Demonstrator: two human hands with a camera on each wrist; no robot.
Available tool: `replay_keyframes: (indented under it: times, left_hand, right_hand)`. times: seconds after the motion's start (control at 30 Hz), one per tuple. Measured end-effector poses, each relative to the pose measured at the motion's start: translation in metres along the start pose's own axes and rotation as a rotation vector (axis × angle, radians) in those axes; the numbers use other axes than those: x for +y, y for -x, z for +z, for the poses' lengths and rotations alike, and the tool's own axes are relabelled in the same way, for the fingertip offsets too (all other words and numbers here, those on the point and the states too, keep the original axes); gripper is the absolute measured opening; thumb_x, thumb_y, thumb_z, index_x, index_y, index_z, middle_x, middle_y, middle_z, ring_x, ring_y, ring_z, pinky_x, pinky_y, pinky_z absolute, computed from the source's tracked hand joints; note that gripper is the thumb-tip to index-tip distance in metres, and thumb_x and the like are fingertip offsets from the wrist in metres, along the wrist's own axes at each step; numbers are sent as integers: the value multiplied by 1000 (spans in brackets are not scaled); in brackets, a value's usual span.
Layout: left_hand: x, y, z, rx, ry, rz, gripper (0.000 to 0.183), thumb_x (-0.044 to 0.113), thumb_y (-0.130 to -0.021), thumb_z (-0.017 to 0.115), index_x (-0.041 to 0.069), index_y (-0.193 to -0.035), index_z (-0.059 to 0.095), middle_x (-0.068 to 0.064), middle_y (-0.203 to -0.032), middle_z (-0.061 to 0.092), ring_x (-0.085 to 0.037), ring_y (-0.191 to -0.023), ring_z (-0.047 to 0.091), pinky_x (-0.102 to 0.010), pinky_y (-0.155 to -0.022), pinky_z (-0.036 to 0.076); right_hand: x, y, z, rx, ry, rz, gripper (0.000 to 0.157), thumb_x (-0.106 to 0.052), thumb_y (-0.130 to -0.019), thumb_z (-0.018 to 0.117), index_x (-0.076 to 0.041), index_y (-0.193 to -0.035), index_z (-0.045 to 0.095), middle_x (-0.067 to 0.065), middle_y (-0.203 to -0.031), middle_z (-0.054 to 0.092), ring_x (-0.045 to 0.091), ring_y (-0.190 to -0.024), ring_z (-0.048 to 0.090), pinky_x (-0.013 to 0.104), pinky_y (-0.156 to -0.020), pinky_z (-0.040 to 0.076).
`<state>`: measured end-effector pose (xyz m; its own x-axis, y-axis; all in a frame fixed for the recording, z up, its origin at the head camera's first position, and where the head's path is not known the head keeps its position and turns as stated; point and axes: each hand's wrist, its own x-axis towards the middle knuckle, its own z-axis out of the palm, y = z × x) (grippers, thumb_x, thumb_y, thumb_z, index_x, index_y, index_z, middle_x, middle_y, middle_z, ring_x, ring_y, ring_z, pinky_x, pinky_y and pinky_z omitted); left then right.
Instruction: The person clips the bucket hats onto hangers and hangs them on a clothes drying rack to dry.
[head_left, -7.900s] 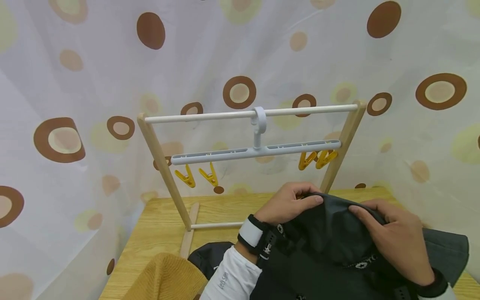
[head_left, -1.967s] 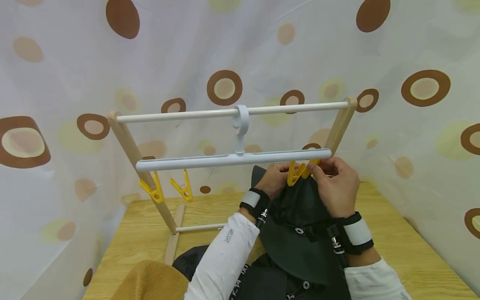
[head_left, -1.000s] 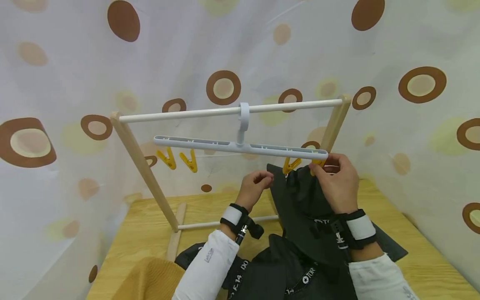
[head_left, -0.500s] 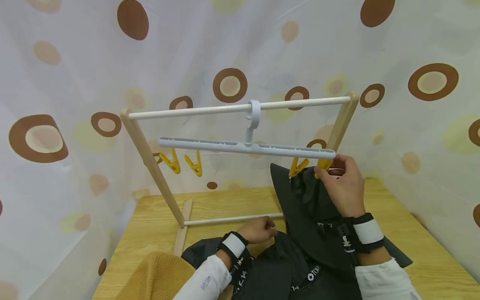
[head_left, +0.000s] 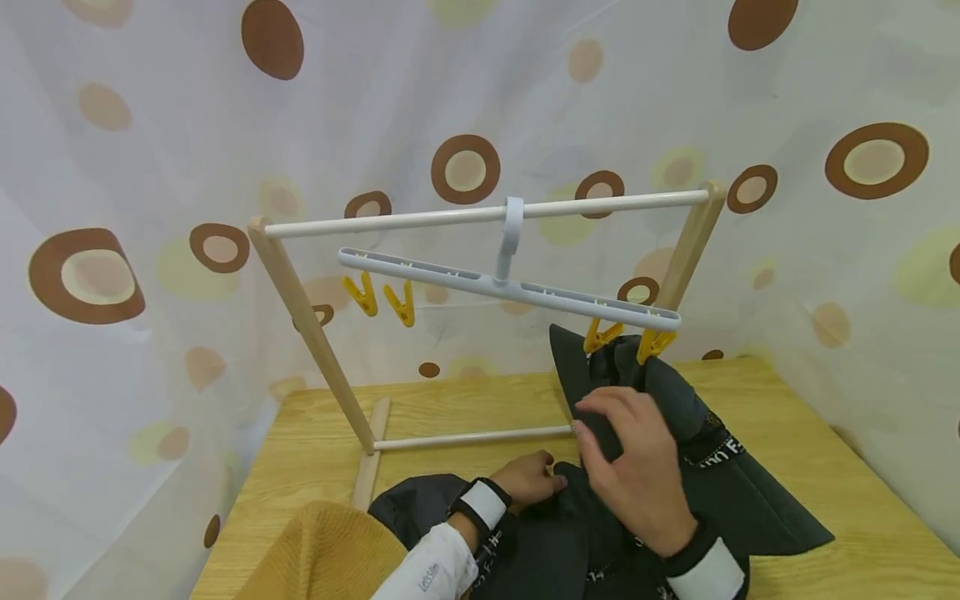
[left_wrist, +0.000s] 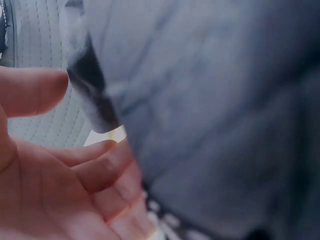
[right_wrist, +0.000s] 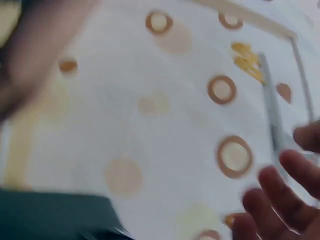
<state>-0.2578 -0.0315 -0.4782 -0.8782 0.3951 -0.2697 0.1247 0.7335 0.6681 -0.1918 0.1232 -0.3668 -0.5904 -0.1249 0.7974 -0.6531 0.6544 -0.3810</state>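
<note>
Right fingers (head_left: 617, 404) now away from the rightmost yellow clip (head_left: 656, 343)

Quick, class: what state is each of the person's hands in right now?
Left hand: open, fingers at the lower dark cloth, no grip visible.
Right hand: open, fingers loosely curved, holding nothing.

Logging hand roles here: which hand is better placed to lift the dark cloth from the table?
Left, probably: the left hand is at the edge of the dark cloth, while the right hand hangs in midair, empty.
</note>
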Motion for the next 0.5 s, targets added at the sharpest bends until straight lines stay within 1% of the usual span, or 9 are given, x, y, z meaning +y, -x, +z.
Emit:
replay_keyframes:
  times: [0.03, 0.1, 0.13, 0.2, 0.27, 0.33, 0.37, 0.43, 0.5]
  left_hand:
    - [0, 0, 0, 6, 13, 5, 51, 33, -101, 54, 4, -143, 48, -16, -129, 64, -31, -115, 63, -42, -92, 52]
    - [-1, -2, 1, 18, 61, 17, 47, 26, -100, 55, 6, -142, 50, -15, -125, 65, -29, -107, 65, -39, -85, 52]
    - [-1, -3, 2, 22, 86, 23, 45, 23, -99, 56, 6, -140, 51, -16, -120, 66, -28, -100, 65, -36, -79, 51]
    - [-1, -4, 5, 41, 118, 37, 41, 14, -96, 59, 3, -136, 55, -15, -109, 67, -24, -86, 62, -32, -69, 46]
    - [-1, -5, 7, 48, 134, 27, 40, 8, -93, 60, -1, -132, 56, -16, -99, 67, -21, -76, 56, -29, -63, 41]
    - [-1, -5, 8, 49, 112, 20, 38, 7, -92, 61, -4, -129, 57, -16, -97, 67, -20, -74, 56, -29, -62, 42]
    - [-1, -4, 9, 49, 99, 16, 38, 7, -93, 61, -4, -129, 56, -16, -99, 67, -20, -76, 57, -29, -63, 44]
    - [-2, -4, 8, 41, 80, 9, 39, 10, -94, 61, -3, -131, 56, -17, -105, 68, -22, -84, 61, -31, -69, 48]
    - [-4, -4, 6, 40, 69, 14, 41, 12, -94, 61, -2, -132, 55, -18, -110, 68, -25, -91, 64, -33, -74, 50]
  right_hand:
    - [1, 4, 7, -85, -35, 17, 21, -4, -84, 75, -9, -104, 69, 9, -109, 66, 23, -96, 61, 36, -83, 48]
    - [8, 10, 20, -259, -91, 95, 22, -6, -87, 74, -12, -107, 67, 6, -111, 64, 18, -91, 63, 31, -75, 51]
    - [14, 13, 27, -343, -110, 149, 22, -7, -89, 72, -12, -110, 66, 6, -113, 64, 16, -89, 63, 30, -72, 51]
    - [29, 20, 39, -473, -119, 270, 23, -9, -92, 68, -10, -115, 64, 8, -115, 63, 14, -85, 62, 29, -68, 50]
    - [46, 27, 48, -570, -104, 382, 25, -10, -94, 65, -7, -119, 63, 11, -109, 63, 14, -80, 58, 29, -67, 46]
    - [62, 34, 56, -648, -85, 464, 26, -11, -95, 62, -4, -121, 63, 12, -105, 64, 15, -77, 55, 31, -66, 44]
    - [68, 38, 60, -679, -72, 490, 27, -11, -95, 62, -3, -121, 63, 12, -105, 65, 16, -78, 55, 32, -68, 44]
    - [78, 43, 65, -737, -74, 519, 28, -10, -95, 61, 0, -121, 63, 14, -107, 66, 24, -85, 61, 38, -74, 48]
    - [85, 48, 68, -782, -90, 525, 30, -10, -95, 60, 1, -123, 62, 19, -117, 67, 33, -99, 65, 44, -84, 51]
